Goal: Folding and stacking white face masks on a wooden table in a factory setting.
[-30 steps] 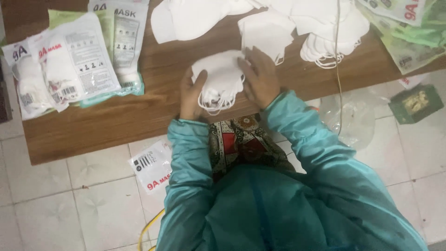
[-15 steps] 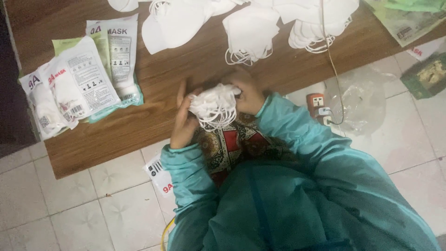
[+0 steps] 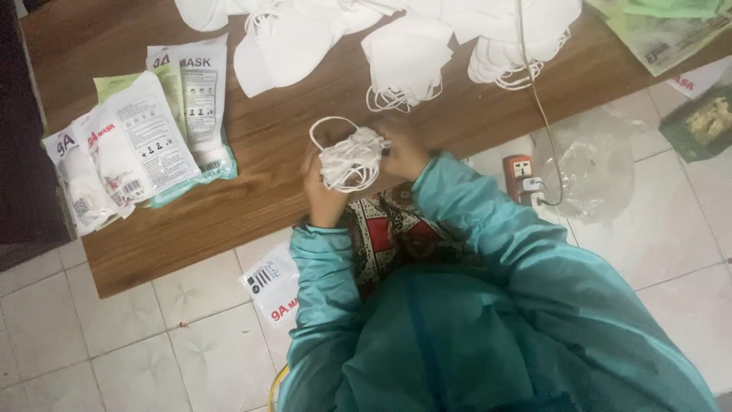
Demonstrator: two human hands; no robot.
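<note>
Since a second ago the folded white masks (image 3: 349,159) have come off the surface (image 3: 259,145) and up toward the person's chest, and the view has shifted so the packets sit lower in frame; the bundle is now squeezed smaller, held just above the surface's near edge, ear loops (image 3: 329,126) sticking up on its left side; left hand (image 3: 320,191) cups the bundle from below and the left, fingers closed on it; right hand (image 3: 404,149) pinches the bundle's right end, fingers curled tight on it; both arms in teal sleeves (image 3: 488,252), patterned red-and-dark cloth (image 3: 393,229) between them at the chest; loose white masks (image 3: 412,53) lie piled along the far side of the surface, well apart from the hands, loops dangling; sealed mask packets (image 3: 130,149) lie fanned at the left end of the surface, white fronts with green backing, overlapping one another; more greenish packets (image 3: 663,34) at the far right corner; a thin cord (image 3: 537,99) runs across the masks down to a red power strip (image 3: 521,172) on the tiled floor (image 3: 114,336); clear plastic bag (image 3: 595,172) just beside the strip; a flat printed packet (image 3: 273,286) lies on the floor near the left elbow; dark green box (image 3: 705,122) at the right edge of the floor.
</note>
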